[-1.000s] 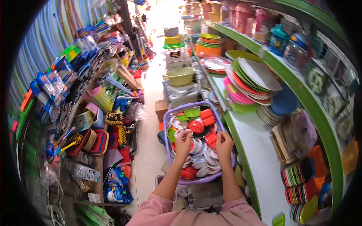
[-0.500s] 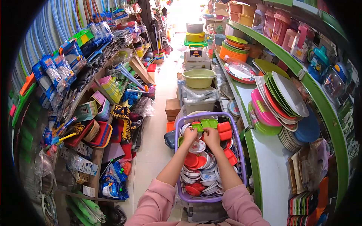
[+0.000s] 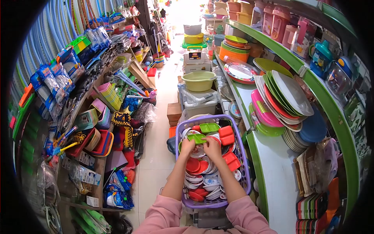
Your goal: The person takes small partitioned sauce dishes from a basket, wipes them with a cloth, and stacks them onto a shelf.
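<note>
A purple basket [image 3: 247, 163] holds several small white dishes [image 3: 212, 181], red round dishes [image 3: 193, 165] and red divided dishes [image 3: 226, 135]. Over its upper part, my left hand [image 3: 187, 147] has its fingers closed on a green divided dish [image 3: 196, 138]. Close beside it, my right hand [image 3: 212, 147] is closed at the dish's right edge, and its fingertips are too small to tell what they pinch. Another green divided dish [image 3: 209, 127] lies just beyond, near the far rim.
Right of the basket runs a green-edged white shelf [image 3: 272, 167] with stacked plates [image 3: 288, 93]. A green basin [image 3: 198, 81] stands beyond the basket. On the left, goods crowd a wooden shelf beside a tiled floor [image 3: 150, 167].
The view has shifted since the earlier frames. A green divided dish now stands apart from the other, raised at my left hand. Both hands remain close together over the basket.
</note>
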Available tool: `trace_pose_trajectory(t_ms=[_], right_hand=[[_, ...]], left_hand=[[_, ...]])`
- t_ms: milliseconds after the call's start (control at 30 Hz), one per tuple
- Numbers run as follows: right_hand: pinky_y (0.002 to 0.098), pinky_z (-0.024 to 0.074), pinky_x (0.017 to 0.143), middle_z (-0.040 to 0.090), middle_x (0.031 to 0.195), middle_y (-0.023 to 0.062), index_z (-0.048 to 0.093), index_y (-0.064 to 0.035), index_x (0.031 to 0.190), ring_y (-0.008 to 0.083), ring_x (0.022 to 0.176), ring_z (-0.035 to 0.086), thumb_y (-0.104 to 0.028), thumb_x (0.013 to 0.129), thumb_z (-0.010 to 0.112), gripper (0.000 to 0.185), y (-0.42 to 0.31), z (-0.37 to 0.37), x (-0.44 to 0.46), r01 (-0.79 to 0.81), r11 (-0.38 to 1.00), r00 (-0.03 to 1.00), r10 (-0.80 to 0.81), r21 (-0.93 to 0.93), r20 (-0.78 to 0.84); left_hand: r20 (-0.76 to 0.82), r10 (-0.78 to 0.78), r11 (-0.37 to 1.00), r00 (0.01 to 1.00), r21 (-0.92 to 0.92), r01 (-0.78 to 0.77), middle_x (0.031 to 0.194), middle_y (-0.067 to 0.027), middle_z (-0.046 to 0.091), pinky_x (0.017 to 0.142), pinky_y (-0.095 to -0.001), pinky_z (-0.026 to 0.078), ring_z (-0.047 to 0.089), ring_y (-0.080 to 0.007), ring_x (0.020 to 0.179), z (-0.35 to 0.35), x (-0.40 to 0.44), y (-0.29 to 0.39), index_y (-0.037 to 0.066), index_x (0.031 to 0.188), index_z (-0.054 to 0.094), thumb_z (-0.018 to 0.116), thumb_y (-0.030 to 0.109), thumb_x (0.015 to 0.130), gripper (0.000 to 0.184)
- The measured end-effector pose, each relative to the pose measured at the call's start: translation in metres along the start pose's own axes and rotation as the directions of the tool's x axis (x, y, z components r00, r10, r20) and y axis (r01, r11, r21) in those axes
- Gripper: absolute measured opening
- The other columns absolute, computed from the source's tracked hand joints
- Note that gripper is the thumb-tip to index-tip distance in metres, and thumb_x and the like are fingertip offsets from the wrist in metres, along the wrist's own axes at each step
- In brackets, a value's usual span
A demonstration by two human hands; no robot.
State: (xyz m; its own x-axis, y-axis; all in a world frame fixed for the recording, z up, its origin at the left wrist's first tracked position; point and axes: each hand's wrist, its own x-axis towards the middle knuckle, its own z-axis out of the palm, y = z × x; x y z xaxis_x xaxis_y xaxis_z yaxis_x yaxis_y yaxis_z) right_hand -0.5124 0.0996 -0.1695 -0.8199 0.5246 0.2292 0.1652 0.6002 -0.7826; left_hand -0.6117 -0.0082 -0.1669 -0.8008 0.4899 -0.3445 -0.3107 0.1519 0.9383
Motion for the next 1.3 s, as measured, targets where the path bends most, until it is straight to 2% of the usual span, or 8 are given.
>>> trace_pose_trajectory(t_ms=[233, 400, 500, 667, 933, 1033, 1167, 1300], right_hand=[[0.0361, 0.0486, 0.063, 0.064, 0.080, 0.0179, 0.061, -0.0016, 0.112, 0.0271, 0.069, 0.063, -0.016, 0.085, 0.058, 0.031, -0.003, -0.026, -0.070, -0.107, 0.994, 0.963, 0.103, 0.000, -0.249], [0.0398, 0.0468, 0.084, 0.063, 0.102, 0.0231, 0.050, 0.0010, 0.125, 0.0359, 0.097, 0.061, -0.018, 0.089, 0.056, 0.041, -0.021, -0.087, -0.155, -0.229, 0.972, 0.930, 0.234, 0.052, -0.283], [0.0446, 0.0424, 0.092, 0.058, 0.112, 0.0284, 0.043, 0.0011, 0.129, 0.0415, 0.109, 0.054, -0.012, 0.090, 0.050, 0.042, -0.068, -0.156, -0.215, -0.138, 0.990, 0.858, 0.135, 0.031, -0.496], [0.0393, 0.0491, 0.074, 0.063, 0.090, 0.0225, 0.041, -0.0061, 0.133, 0.0371, 0.083, 0.064, -0.001, 0.091, 0.045, 0.043, -0.118, -0.251, -0.326, -0.240, 0.961, 0.686, 0.268, 0.137, -0.676], [0.0341, 0.0447, 0.065, 0.058, 0.082, 0.0174, 0.045, -0.0022, 0.131, 0.0266, 0.065, 0.055, -0.004, 0.090, 0.048, 0.040, -0.152, -0.316, -0.520, -0.476, 0.867, 0.308, 0.320, 0.146, -0.896], [0.0362, 0.0432, 0.068, 0.054, 0.082, 0.0172, 0.049, -0.0014, 0.127, 0.0281, 0.072, 0.054, -0.007, 0.091, 0.049, 0.036, -0.152, -0.326, -0.593, -0.671, 0.739, 0.204, 0.256, 0.055, -0.945], [0.0442, 0.0422, 0.072, 0.053, 0.093, 0.0144, 0.059, -0.0054, 0.112, 0.0333, 0.088, 0.051, -0.013, 0.081, 0.062, 0.032, -0.147, -0.324, -0.668, -0.955, 0.206, 0.235, 0.085, -0.213, -0.968], [0.0430, 0.0447, 0.072, 0.054, 0.092, 0.0122, 0.064, -0.0109, 0.104, 0.0319, 0.088, 0.053, -0.007, 0.070, 0.068, 0.035, -0.141, -0.307, -0.690, -0.968, 0.198, 0.196, 0.207, -0.155, -0.959]], left_hand=[[0.065, 0.011, 0.997, 0.998, 0.070, -0.016, 0.062, -0.0084, 0.059, 0.037, -0.0255, 0.039, 0.052, -0.0135, 0.043, -0.001, -0.075, -0.023, -0.002, 0.096, 0.053, 0.040, 0.008, 0.084, 0.020], [0.382, 0.018, 1.000, 0.924, -0.025, -0.009, 0.069, -0.0074, 0.058, 0.038, -0.0244, 0.039, 0.053, -0.0126, 0.046, 0.045, -0.174, -0.012, 0.004, 0.116, 0.045, 0.039, 0.010, 0.087, 0.030], [0.583, 0.025, 1.000, 0.812, -0.025, -0.013, 0.069, -0.0062, 0.056, 0.041, -0.0233, 0.039, 0.051, -0.0110, 0.047, 0.089, -0.236, 0.011, 0.007, 0.121, 0.042, 0.036, 0.007, 0.087, 0.035], [0.797, 0.035, 0.998, 0.603, -0.002, -0.055, 0.074, -0.0047, 0.056, 0.041, -0.0235, 0.039, 0.050, -0.0096, 0.047, 0.170, -0.332, 0.034, 0.006, 0.118, 0.045, 0.039, 0.010, 0.090, 0.030], [0.995, -0.100, 0.995, 0.020, 0.100, 0.021, 0.085, -0.0066, 0.058, 0.049, -0.0256, 0.046, 0.056, -0.0119, 0.056, 0.277, -0.473, -0.028, 0.002, 0.117, 0.045, 0.046, 0.008, 0.092, 0.026], [0.989, -0.081, 0.995, -0.122, 0.073, -0.072, 0.084, -0.0071, 0.058, 0.048, -0.0258, 0.046, 0.056, -0.0121, 0.057, 0.298, -0.517, -0.053, 0.001, 0.116, 0.045, 0.045, 0.007, 0.092, 0.025], [0.987, 0.031, 0.956, -0.159, -0.076, -0.284, 0.079, -0.0066, 0.056, 0.050, -0.0264, 0.046, 0.056, -0.0122, 0.061, 0.312, -0.556, -0.068, 0.000, 0.112, 0.045, 0.045, 0.007, 0.093, 0.019], [0.978, 0.065, 0.889, -0.196, -0.146, -0.435, 0.079, -0.0141, 0.058, 0.048, -0.0316, 0.047, 0.058, -0.0179, 0.058, 0.320, -0.578, -0.082, -0.004, 0.113, 0.041, 0.047, 0.008, 0.092, 0.025]])
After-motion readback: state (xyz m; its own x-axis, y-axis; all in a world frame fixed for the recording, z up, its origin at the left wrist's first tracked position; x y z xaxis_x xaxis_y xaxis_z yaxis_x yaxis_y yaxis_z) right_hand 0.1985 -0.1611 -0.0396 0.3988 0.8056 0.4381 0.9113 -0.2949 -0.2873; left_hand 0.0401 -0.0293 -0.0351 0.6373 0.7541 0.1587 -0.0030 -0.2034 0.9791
